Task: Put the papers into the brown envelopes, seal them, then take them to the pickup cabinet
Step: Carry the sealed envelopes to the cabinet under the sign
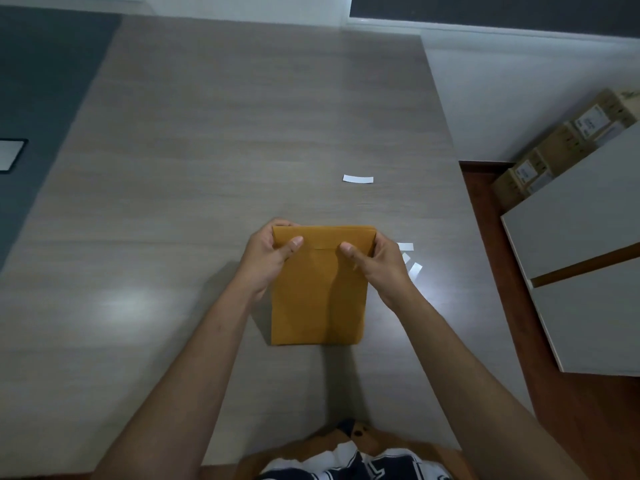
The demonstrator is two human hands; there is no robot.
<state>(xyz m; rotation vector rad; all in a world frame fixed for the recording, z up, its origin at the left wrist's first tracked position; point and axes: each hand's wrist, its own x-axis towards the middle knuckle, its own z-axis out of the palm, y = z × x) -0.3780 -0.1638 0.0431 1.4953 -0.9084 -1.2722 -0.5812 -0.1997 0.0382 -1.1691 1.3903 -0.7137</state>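
I see the brown envelope (318, 289) lying flat near the middle of the desk (214, 140), its flap folded down along the far edge. My left hand (266, 256) holds the top left corner: the thumb presses on the flap from above, and the other fingers curl over the far edge, so I cannot see their tips. My right hand (375, 263) does the same at the top right corner, thumb on the flap, fingers wrapped round the side and hidden behind the envelope. Each grip is a pinch on that top edge. I cannot tell whether papers are inside, nor whether the flap is stuck down.

One white strip (358, 179) lies on the desk beyond the envelope. More white strips (410, 259) lie just beside my right hand, partly covered by it, so their number is unclear. At the right, cardboard boxes (554, 147) stand on the floor, partly hidden behind a pale cabinet top (581, 220); their labels are too small to read. A dark-framed object (10, 154) is cut off at the left edge.
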